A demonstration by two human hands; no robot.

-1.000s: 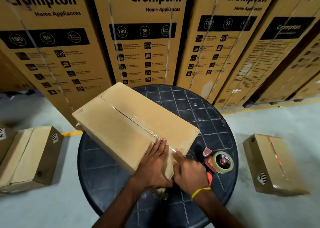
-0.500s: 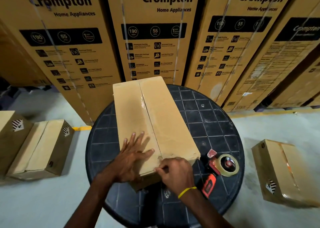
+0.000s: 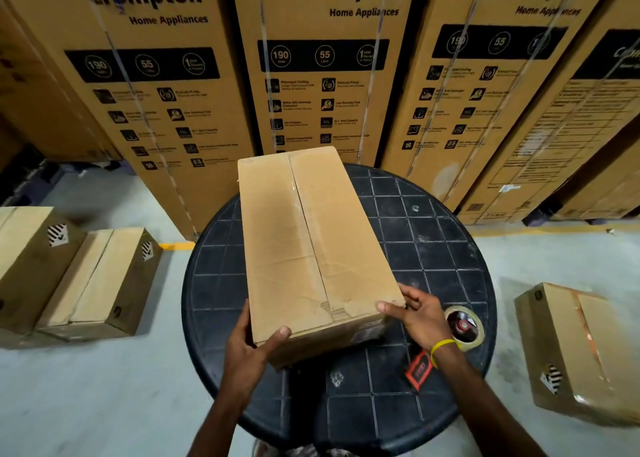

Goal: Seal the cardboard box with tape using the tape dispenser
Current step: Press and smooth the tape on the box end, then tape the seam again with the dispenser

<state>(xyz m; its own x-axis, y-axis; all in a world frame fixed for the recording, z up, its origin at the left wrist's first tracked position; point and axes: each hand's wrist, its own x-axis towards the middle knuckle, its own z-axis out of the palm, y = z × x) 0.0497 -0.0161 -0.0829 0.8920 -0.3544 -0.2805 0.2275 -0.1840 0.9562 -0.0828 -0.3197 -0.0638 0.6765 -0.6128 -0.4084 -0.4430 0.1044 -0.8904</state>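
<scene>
Cardboard box (image 3: pixel 304 241): one, gripped by left hand (image 3: pixel 246 349), right hand (image 3: pixel 420 314).

- The box (image 3: pixel 311 241) runs down the table's (image 3: pixel 433 248) middle to its far edge
- The left hand (image 3: pixel 247 342) and right hand (image 3: pixel 419 312) grip its near corners
- Bare tabletop lies open along both long sides of the box and between the forearms
- The dispenser (image 3: pixel 462 323) lies just right of the right wrist, partly hidden
- Tall cartons (image 3: pixel 329 75) wall off the far side
</scene>
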